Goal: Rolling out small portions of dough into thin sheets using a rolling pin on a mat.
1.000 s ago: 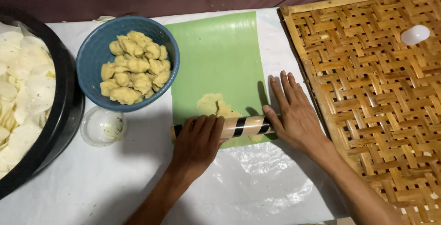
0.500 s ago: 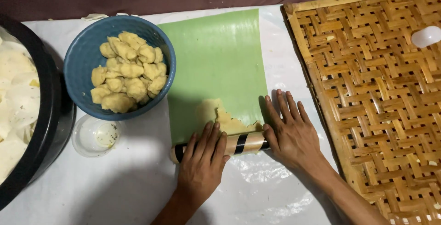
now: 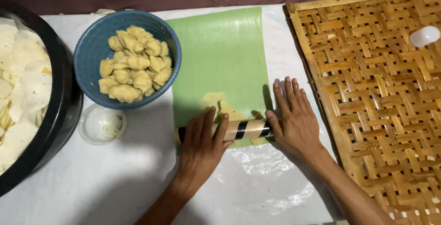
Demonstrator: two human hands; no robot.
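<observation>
Both hands are lying flat, fingers spread, on a striped rolling pin (image 3: 243, 130) that is resting across the near edge of a green sheet (image 3: 220, 50). The left hand (image 3: 202, 144) is pressing its left part, the right hand (image 3: 296, 119) its right end; neither is clamping around it. Flattened yellow dough (image 3: 216, 103) is lying on the sheet just beyond the pin. A blue bowl (image 3: 92, 55) of dough lumps is sitting to the left, a woven bamboo tray (image 3: 376, 105) to the right.
</observation>
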